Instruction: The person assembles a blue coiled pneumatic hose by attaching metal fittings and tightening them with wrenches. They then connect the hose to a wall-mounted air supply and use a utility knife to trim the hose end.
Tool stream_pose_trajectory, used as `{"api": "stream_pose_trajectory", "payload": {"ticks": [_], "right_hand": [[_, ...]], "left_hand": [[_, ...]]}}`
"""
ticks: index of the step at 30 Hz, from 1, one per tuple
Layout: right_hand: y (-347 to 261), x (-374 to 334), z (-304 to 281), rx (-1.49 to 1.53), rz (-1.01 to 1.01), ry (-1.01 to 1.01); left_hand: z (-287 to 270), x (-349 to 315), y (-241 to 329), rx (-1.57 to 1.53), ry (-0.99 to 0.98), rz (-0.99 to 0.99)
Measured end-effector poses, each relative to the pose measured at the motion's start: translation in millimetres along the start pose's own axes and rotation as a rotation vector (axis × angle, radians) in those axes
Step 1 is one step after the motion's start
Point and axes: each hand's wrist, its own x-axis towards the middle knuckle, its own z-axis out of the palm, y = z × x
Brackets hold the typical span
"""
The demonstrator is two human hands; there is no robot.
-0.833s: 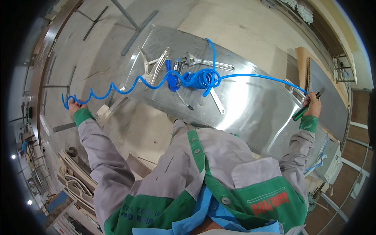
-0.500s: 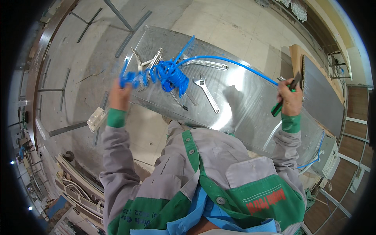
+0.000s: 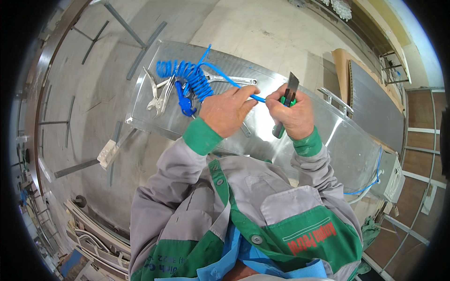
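My left hand (image 3: 226, 111) is over the middle of the metal-topped table, its thumb and fingers closed around a thin blue hose (image 3: 220, 72). Close beside it, my right hand (image 3: 295, 112) grips a green-and-black utility knife (image 3: 291, 86), blade pointing up and away from me. The hose's end reaches the right hand's fingers; whether they pinch it too is hidden. Leftward, the hose runs into a coiled blue section (image 3: 194, 79). By the coil lie a blue tool like an air blow gun (image 3: 184, 100) and locking pliers (image 3: 164, 96).
The shiny metal tabletop (image 3: 323, 133) carries an adjustable wrench (image 3: 234, 79) behind my left hand; another wrench is mostly covered. A metal handle-like piece (image 3: 335, 99) sits at the far edge. Grey panels (image 3: 375, 93) lean at right. Metal stands (image 3: 70, 119) stand on the left floor.
Both hands have come together over the table's middle. My left hand has let go of the coil's left end and taken the hose; my right has moved left with the knife.
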Motion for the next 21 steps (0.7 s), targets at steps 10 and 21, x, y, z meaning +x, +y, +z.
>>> {"api": "stream_pose_trajectory", "payload": {"ticks": [10, 21], "right_hand": [[27.3, 4.3, 15.8, 0.423, -0.19, 0.001], [31.7, 15.9, 28.6, 0.487, -0.154, -0.257]], "left_hand": [[-5.3, 1.4, -7.7, -0.147, 0.166, -0.056], [-15.7, -38.4, -25.3, -0.868, 0.122, -0.331]]}}
